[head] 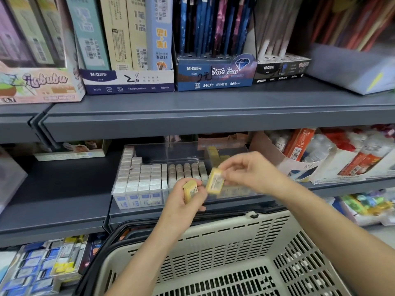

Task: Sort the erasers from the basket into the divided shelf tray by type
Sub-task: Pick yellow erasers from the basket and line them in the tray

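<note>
A clear divided tray (119,178) sits on the middle shelf. Its left section holds rows of white erasers (139,178), the middle one round-topped grey-white erasers (186,169), and a few yellow erasers (213,154) stand at the back right. My left hand (181,204) grips a yellow eraser (189,190) in front of the tray. My right hand (250,171) pinches a second yellow eraser (215,180) by its top edge, just right of the first. The beige slotted basket (224,242) sits below my arms; its inside looks bare where visible.
The grey upper shelf (192,116) overhangs the tray and carries pencil and lead boxes (128,80). A cardboard box of glue bottles (320,159) stands right of the tray. Packaged stationery (42,265) fills the lower left shelf.
</note>
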The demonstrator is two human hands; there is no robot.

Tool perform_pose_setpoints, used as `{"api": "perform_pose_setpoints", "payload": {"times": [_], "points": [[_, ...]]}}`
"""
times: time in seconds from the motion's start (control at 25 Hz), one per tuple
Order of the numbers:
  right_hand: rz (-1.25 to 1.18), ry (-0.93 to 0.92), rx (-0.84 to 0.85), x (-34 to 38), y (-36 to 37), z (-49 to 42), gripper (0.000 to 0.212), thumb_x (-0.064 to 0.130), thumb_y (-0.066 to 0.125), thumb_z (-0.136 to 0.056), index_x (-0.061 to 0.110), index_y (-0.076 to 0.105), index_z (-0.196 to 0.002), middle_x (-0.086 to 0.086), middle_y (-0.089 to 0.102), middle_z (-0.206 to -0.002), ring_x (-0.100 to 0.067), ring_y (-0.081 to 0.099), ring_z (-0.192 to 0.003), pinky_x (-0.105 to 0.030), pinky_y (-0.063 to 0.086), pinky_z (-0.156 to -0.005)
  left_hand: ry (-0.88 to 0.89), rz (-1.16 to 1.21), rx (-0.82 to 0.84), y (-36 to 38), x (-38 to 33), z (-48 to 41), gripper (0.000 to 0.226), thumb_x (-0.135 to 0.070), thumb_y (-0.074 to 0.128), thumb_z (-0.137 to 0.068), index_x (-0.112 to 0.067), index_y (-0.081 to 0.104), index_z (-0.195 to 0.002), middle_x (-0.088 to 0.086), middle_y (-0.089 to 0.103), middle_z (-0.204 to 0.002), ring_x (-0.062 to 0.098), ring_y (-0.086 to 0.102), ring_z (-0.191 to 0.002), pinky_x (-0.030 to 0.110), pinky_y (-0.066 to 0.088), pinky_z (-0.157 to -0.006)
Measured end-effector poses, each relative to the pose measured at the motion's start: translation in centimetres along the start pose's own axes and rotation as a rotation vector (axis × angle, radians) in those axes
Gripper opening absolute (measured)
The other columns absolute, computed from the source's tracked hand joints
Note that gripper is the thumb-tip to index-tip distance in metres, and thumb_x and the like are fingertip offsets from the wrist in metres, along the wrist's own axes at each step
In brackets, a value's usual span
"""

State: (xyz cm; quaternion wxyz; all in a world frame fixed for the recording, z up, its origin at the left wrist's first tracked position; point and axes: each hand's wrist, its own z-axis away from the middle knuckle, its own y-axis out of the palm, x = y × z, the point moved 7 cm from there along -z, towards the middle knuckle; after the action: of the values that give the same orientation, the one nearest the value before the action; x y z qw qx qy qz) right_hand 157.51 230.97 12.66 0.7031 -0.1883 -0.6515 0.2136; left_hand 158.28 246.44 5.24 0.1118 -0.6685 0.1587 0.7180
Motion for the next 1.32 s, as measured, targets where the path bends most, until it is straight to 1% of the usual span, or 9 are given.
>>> {"api": "perform_pose_setpoints", "payload": {"times": [0.12, 0.2, 0.32, 0.48, 0.8, 0.92, 1.04, 1.16, 1.32], "points": [[0.33, 0.007, -0.204, -0.1, -4.8, -2.8, 0.017, 0.018, 0.06, -0.089, 0.028, 0.066, -0.101, 0.008, 0.068, -0.099, -0.017, 0.065, -0.094, -0.023, 0.05, -0.081, -0.027, 0.108, -0.007, 0.2, 0.1, -0.1, 0.025, -0.002, 0.042, -0.095, -0.02, 0.058, -0.101, 0.004, 0.059, -0.093, 0.01, 0.063, -0.079, 0.021, 0.052, -0.064], [0.556, 0.027, -0.284, -0.8, -6.5, -5.0, 0.018, 0.021, 0.051, -0.094, 0.019, 0.062, -0.108, 0.001, 0.063, -0.11, -0.018, 0.057, -0.1, -0.02, 0.037, -0.081, 0.03, 0.064, -0.032, 0.2, -0.5, 0.0, 0.02, -0.003, 0.042, -0.096, -0.019, 0.053, -0.104, 0.002, 0.063, -0.093, 0.007, 0.065, -0.079, 0.02, 0.053, -0.066], [0.635, -0.024, -0.263, -2.4, -6.1, -7.3, 0.018, 0.019, 0.048, -0.095, 0.014, 0.061, -0.107, -0.005, 0.062, -0.114, -0.021, 0.056, -0.101, -0.019, 0.035, -0.082, 0.174, -0.048, -0.061, 0.0, -1.7, 0.4, 0.016, -0.01, 0.051, -0.093, -0.021, 0.057, -0.103, -0.002, 0.066, -0.102, 0.004, 0.064, -0.091, 0.023, 0.054, -0.077], [0.618, -0.051, -0.163, -3.8, -4.7, -8.9, 0.021, 0.013, 0.048, -0.094, 0.015, 0.064, -0.107, -0.001, 0.063, -0.114, -0.007, 0.048, -0.088, 0.002, 0.031, -0.072, 0.254, -0.146, -0.129, -1.0, -2.4, 0.6, 0.023, -0.016, 0.06, -0.089, -0.032, 0.062, -0.104, -0.016, 0.066, -0.1, -0.001, 0.06, -0.095, 0.02, 0.05, -0.085], [0.778, 0.038, 0.003, -5.0, -3.0, -10.0, 0.031, 0.019, 0.038, -0.098, 0.026, 0.061, -0.117, 0.002, 0.054, -0.133, -0.02, 0.048, -0.121, -0.024, 0.034, -0.1, 0.169, -0.118, -0.214, -1.8, -1.9, 0.2, 0.037, -0.002, 0.06, -0.086, -0.036, 0.057, -0.102, -0.009, 0.066, -0.102, -0.002, 0.062, -0.095, 0.015, 0.051, -0.084], [0.598, -0.031, -0.165, -2.5, -2.5, -8.0, 0.026, 0.026, 0.046, -0.095, 0.03, 0.063, -0.114, 0.004, 0.064, -0.119, -0.02, 0.06, -0.107, -0.029, 0.046, -0.093, 0.166, -0.107, -0.207, -1.7, -1.8, 0.2, 0.036, -0.004, 0.062, -0.085, -0.036, 0.057, -0.102, -0.008, 0.068, -0.104, 0.003, 0.063, -0.097, 0.025, 0.053, -0.087], [0.197, -0.125, -0.018, 0.3, 0.5, -4.7, 0.021, 0.04, 0.055, -0.088, 0.03, 0.068, -0.1, 0.013, 0.072, -0.092, -0.003, 0.067, -0.082, -0.023, 0.054, -0.08, 0.16, -0.108, -0.191, -1.3, -1.5, 0.1, 0.036, -0.004, 0.064, -0.084, -0.035, 0.059, -0.1, -0.007, 0.069, -0.101, 0.004, 0.065, -0.095, 0.029, 0.054, -0.088], [0.099, -0.188, 0.179, 1.9, 3.2, -2.2, 0.013, 0.023, 0.06, -0.089, 0.019, 0.069, -0.098, 0.008, 0.071, -0.083, -0.002, 0.066, -0.072, -0.02, 0.055, -0.074, 0.157, -0.112, -0.149, -0.8, -1.2, 0.1, 0.033, -0.003, 0.064, -0.084, -0.028, 0.062, -0.106, -0.004, 0.07, -0.102, 0.007, 0.066, -0.096, 0.029, 0.053, -0.088], [0.124, -0.137, 0.114, 0.8, 1.9, -1.5, 0.011, 0.012, 0.061, -0.088, 0.012, 0.068, -0.096, -0.002, 0.07, -0.084, -0.009, 0.068, -0.074, -0.024, 0.055, -0.078, 0.211, -0.22, -0.187, -1.2, -1.4, 0.5, 0.034, -0.007, 0.063, -0.085, -0.029, 0.06, -0.111, -0.013, 0.065, -0.103, -0.002, 0.061, -0.096, 0.012, 0.049, -0.082]]}}
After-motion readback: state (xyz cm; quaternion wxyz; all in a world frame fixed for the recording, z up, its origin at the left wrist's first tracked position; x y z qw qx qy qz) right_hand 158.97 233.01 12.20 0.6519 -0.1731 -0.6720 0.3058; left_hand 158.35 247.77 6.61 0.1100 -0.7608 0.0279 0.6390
